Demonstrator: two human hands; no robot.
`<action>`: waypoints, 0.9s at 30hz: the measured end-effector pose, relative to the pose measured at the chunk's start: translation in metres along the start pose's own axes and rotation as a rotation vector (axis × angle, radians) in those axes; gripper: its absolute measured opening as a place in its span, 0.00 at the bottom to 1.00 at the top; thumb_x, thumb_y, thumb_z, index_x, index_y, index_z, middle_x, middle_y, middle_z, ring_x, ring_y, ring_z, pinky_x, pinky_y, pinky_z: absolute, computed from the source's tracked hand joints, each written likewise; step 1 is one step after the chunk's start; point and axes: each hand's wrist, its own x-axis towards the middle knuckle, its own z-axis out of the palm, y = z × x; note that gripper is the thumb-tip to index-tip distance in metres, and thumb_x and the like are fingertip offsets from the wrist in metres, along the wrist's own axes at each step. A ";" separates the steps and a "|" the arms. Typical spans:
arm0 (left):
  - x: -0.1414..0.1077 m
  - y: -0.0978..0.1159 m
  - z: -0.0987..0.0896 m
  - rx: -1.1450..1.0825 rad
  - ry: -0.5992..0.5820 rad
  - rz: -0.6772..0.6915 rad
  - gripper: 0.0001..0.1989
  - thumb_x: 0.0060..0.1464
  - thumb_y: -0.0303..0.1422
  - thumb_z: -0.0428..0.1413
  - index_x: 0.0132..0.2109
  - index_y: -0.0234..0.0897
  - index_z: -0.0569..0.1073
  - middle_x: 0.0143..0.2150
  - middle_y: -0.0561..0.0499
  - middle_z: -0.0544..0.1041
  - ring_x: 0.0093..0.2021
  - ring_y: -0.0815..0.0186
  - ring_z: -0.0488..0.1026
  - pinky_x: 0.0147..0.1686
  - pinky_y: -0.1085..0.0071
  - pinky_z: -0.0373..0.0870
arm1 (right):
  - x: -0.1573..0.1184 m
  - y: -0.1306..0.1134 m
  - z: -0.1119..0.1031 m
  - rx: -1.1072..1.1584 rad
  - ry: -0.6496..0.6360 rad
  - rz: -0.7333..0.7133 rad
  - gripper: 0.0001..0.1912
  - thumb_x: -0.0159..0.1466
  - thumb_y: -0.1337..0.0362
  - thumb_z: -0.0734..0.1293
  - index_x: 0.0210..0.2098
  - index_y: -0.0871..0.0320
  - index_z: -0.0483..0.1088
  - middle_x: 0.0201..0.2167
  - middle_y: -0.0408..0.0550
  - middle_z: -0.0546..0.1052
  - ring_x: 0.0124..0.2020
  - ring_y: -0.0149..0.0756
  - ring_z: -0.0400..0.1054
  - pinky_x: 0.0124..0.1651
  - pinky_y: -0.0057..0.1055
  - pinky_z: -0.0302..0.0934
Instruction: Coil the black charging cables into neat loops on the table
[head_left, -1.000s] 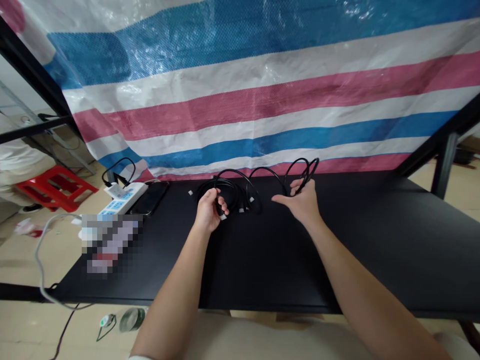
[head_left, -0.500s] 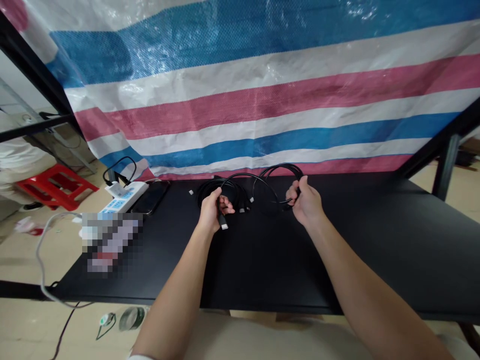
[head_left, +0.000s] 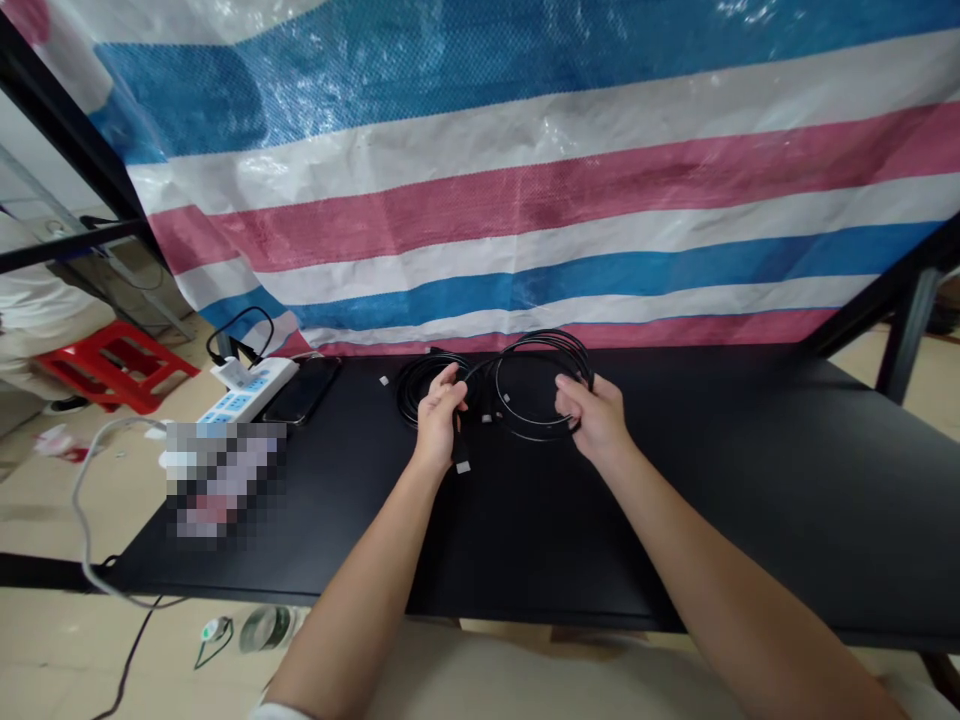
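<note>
glossy black cable (head_left: 580,352), looped, silver-tipped plug (head_left: 462,466), held over black table (head_left: 540,530). left hand (head_left: 439,418) grips plug end, right hand (head_left: 598,412) clasps loops. fingers hide strands; overlap with cable pile (head_left: 409,388) unclear.

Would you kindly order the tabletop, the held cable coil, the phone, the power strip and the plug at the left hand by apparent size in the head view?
1. Tabletop
2. Held cable coil, by its outline
3. Phone and power strip, too alike to rank
4. Plug
</note>
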 end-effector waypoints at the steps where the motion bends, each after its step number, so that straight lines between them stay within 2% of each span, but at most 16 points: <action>1: -0.001 0.000 0.000 -0.014 -0.035 -0.007 0.16 0.39 0.33 0.62 0.14 0.36 0.64 0.53 0.45 0.75 0.59 0.52 0.65 0.53 0.63 0.64 | 0.000 -0.003 -0.001 0.075 -0.050 0.037 0.27 0.43 0.53 0.75 0.15 0.54 0.51 0.08 0.30 0.50 0.13 0.22 0.44 0.18 0.26 0.41; 4: -0.008 0.005 0.003 -0.133 -0.181 -0.119 0.13 0.38 0.33 0.62 0.16 0.35 0.66 0.52 0.42 0.76 0.58 0.49 0.66 0.49 0.60 0.68 | -0.001 -0.009 -0.001 0.231 -0.191 0.129 0.29 0.42 0.55 0.76 0.14 0.55 0.49 0.07 0.31 0.48 0.12 0.21 0.43 0.18 0.25 0.43; 7: -0.015 0.011 0.009 -0.239 -0.283 -0.272 0.12 0.39 0.35 0.61 0.20 0.35 0.67 0.44 0.40 0.79 0.48 0.50 0.74 0.44 0.58 0.71 | -0.004 -0.009 0.002 0.287 -0.222 0.205 0.31 0.42 0.55 0.76 0.13 0.55 0.47 0.07 0.31 0.47 0.12 0.21 0.44 0.17 0.24 0.45; 9: -0.016 0.013 0.012 -0.257 -0.263 -0.304 0.15 0.41 0.37 0.61 0.21 0.35 0.64 0.38 0.43 0.79 0.37 0.58 0.77 0.39 0.61 0.73 | -0.004 -0.006 0.006 0.265 -0.165 0.229 0.31 0.41 0.54 0.76 0.12 0.55 0.48 0.06 0.32 0.49 0.12 0.21 0.45 0.16 0.24 0.45; 12: -0.015 0.013 0.013 -0.236 -0.168 -0.281 0.18 0.42 0.40 0.62 0.23 0.37 0.60 0.32 0.49 0.78 0.23 0.70 0.72 0.28 0.69 0.72 | -0.005 -0.001 0.014 0.189 -0.044 0.248 0.30 0.39 0.49 0.76 0.12 0.55 0.51 0.06 0.33 0.53 0.12 0.23 0.48 0.15 0.24 0.43; 15: -0.014 0.012 0.014 -0.207 -0.083 -0.250 0.17 0.43 0.40 0.63 0.27 0.38 0.62 0.28 0.54 0.77 0.18 0.73 0.68 0.20 0.74 0.67 | -0.006 0.001 0.020 0.136 0.016 0.265 0.30 0.36 0.44 0.76 0.12 0.54 0.54 0.09 0.36 0.58 0.14 0.25 0.53 0.15 0.25 0.46; 18: -0.012 0.012 0.016 -0.199 -0.034 -0.220 0.15 0.44 0.35 0.62 0.34 0.40 0.63 0.27 0.57 0.75 0.17 0.74 0.66 0.19 0.76 0.63 | -0.007 0.001 0.020 0.054 0.017 0.240 0.30 0.36 0.41 0.74 0.11 0.55 0.54 0.13 0.40 0.63 0.16 0.25 0.56 0.18 0.26 0.51; 21: -0.011 0.012 0.015 -0.186 -0.021 -0.181 0.14 0.46 0.33 0.61 0.37 0.41 0.64 0.22 0.61 0.69 0.15 0.76 0.60 0.17 0.78 0.58 | -0.009 0.003 0.016 -0.204 0.002 0.082 0.28 0.45 0.39 0.69 0.12 0.54 0.56 0.13 0.40 0.63 0.16 0.27 0.55 0.20 0.28 0.51; 25: -0.005 0.015 0.009 -0.133 -0.006 -0.147 0.11 0.48 0.35 0.61 0.34 0.39 0.66 0.19 0.63 0.60 0.12 0.79 0.53 0.14 0.78 0.52 | -0.013 0.002 0.014 -0.778 -0.023 -0.221 0.21 0.55 0.47 0.65 0.16 0.53 0.60 0.15 0.44 0.66 0.21 0.36 0.64 0.27 0.31 0.56; 27: -0.001 0.017 0.003 -0.118 0.010 -0.134 0.12 0.46 0.36 0.62 0.34 0.38 0.66 0.18 0.64 0.58 0.13 0.79 0.53 0.14 0.78 0.51 | -0.015 -0.002 0.019 -1.091 -0.064 -0.225 0.16 0.59 0.52 0.63 0.20 0.54 0.63 0.19 0.48 0.71 0.26 0.40 0.69 0.31 0.33 0.59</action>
